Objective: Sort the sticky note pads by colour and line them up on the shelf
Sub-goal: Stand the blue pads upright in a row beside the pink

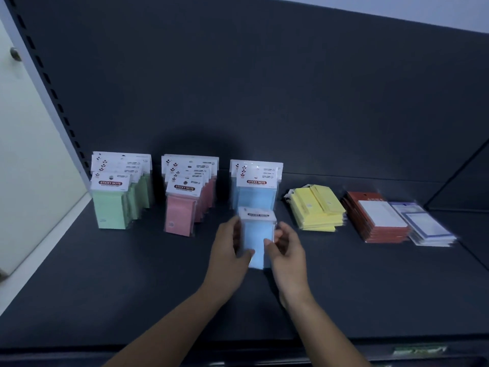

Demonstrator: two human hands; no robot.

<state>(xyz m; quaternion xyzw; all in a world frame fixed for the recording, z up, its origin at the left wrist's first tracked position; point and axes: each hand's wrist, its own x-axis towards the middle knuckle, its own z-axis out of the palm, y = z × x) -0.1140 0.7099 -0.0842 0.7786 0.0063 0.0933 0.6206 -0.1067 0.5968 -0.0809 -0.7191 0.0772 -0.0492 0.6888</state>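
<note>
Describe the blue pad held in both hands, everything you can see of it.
The blue sticky note pad is pale blue, in clear wrap, with a white header card on top bearing a dark, blurred label band. It is roughly upright, header up, just in front of the blue row on the dark shelf. The left hand grips its left edge, the right hand its right edge, thumbs on the front. Whether its bottom touches the shelf cannot be told.

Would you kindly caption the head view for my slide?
Left hand and right hand hold a blue pad before the blue row.
</note>
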